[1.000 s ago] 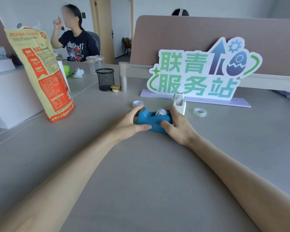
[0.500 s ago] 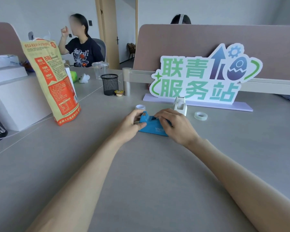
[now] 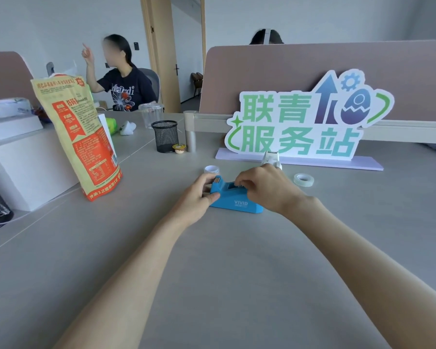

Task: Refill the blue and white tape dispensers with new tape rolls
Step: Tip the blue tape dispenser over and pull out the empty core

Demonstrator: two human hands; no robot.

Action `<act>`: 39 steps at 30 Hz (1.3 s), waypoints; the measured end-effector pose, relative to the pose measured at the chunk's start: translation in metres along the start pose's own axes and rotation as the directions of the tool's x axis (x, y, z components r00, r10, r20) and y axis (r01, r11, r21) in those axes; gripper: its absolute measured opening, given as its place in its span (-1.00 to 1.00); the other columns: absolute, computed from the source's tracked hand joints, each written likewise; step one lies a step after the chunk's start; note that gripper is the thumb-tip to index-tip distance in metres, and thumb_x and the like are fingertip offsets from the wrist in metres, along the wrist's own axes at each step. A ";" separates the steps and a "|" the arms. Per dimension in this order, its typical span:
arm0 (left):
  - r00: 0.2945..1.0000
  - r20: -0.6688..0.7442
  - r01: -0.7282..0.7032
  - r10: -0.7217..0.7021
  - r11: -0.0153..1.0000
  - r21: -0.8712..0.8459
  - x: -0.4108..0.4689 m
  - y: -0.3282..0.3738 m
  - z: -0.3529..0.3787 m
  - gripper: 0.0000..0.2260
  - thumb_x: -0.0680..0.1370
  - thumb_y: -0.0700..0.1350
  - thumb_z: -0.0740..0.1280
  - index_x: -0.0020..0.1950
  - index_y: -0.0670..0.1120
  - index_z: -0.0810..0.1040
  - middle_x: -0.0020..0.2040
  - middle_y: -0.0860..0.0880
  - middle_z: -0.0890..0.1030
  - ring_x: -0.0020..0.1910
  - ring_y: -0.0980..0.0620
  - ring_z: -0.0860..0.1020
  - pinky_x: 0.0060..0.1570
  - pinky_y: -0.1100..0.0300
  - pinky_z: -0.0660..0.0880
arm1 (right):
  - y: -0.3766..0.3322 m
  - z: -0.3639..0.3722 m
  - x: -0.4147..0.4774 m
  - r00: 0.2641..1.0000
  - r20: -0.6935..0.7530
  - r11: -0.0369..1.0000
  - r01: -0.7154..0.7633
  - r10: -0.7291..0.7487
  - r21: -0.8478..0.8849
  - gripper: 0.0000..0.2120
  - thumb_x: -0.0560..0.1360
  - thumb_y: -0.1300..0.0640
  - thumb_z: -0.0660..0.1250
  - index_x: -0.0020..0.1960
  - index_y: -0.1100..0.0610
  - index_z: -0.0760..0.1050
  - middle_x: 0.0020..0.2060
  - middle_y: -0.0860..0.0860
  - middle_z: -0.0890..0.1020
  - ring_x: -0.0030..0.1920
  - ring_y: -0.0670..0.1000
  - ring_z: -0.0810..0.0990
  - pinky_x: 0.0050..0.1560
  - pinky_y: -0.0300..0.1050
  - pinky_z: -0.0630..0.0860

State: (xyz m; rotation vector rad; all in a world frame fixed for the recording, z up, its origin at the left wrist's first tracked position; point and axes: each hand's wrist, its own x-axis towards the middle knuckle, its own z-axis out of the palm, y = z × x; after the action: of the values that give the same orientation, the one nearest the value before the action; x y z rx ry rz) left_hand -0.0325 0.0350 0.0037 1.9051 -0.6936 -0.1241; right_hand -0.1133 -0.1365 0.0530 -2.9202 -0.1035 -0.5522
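The blue tape dispenser point(image 3: 237, 201) sits on the grey desk in front of me. My left hand point(image 3: 199, 197) grips its cutter end from the left. My right hand point(image 3: 267, 188) covers its top and rear, with the fingertips pinched over the roll slot; whatever is in the slot is hidden. The white tape dispenser point(image 3: 272, 158) stands just behind my right hand, partly hidden by it. A clear tape roll point(image 3: 303, 179) lies flat to the right. A small white roll or core point(image 3: 211, 169) lies behind my left hand.
A standing sign with green characters point(image 3: 310, 122) lines the back under a partition. A black mesh pen cup point(image 3: 165, 136), a small yellow cup and a metal post stand at back left. An orange snack bag point(image 3: 78, 137) and white box stand left. A person sits beyond.
My right hand has moved from the dispenser's near side up onto its top, covering the roll slot. The left hand keeps its grip on the cutter end. The camera view shifted slightly.
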 end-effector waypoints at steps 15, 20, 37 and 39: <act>0.998 -0.061 -0.017 0.036 0.959 0.283 -0.003 -0.004 0.012 -0.40 0.46 0.00 0.42 0.42 0.04 0.23 0.38 0.08 0.37 0.29 0.04 0.42 0.28 0.07 0.39 | -0.004 0.001 -0.021 0.886 -0.462 0.975 0.128 -0.031 0.180 -0.78 0.52 0.35 0.21 0.04 0.17 0.58 -0.04 0.04 0.64 -0.02 0.12 0.51 -0.08 -0.03 0.49; 0.993 -0.088 -0.037 0.081 0.907 0.420 0.004 0.005 0.020 -0.39 0.47 0.07 0.40 0.44 0.03 0.22 0.40 0.05 0.40 0.32 -0.04 0.42 0.20 0.05 0.42 | -0.011 0.019 -0.058 0.922 -0.357 0.879 0.040 0.151 0.475 -0.91 0.58 0.22 0.27 0.03 0.12 0.54 -0.03 -0.06 0.61 -0.05 0.00 0.55 -0.01 -0.20 0.47; 0.993 -0.100 -0.037 0.067 0.961 0.273 -0.044 0.022 0.017 -0.85 0.59 -0.09 0.16 0.07 0.05 0.49 -0.11 0.13 0.64 -0.31 0.14 0.50 -0.23 0.18 0.41 | -0.009 0.022 -0.068 0.940 0.057 0.533 -0.239 0.335 0.812 -0.89 0.56 0.27 0.28 0.06 0.13 0.44 -0.14 -0.06 0.60 -0.28 -0.10 0.67 -0.23 -0.33 0.58; 1.000 -0.002 -0.024 0.025 0.949 0.313 -0.043 0.020 0.019 -0.81 0.60 -0.07 0.14 0.14 0.07 0.49 -0.08 0.13 0.64 -0.32 0.15 0.49 -0.24 0.18 0.40 | -0.012 0.022 -0.068 0.947 0.064 0.518 -0.229 0.316 0.824 -0.86 0.56 0.30 0.27 0.07 0.12 0.42 -0.09 0.00 0.59 -0.21 -0.01 0.68 -0.22 -0.30 0.60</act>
State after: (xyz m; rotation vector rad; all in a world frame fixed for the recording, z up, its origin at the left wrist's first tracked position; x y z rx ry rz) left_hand -0.0838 0.0359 0.0034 2.1977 -0.7684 0.0090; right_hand -0.1698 -0.1238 0.0093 -1.9083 0.0965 -0.4193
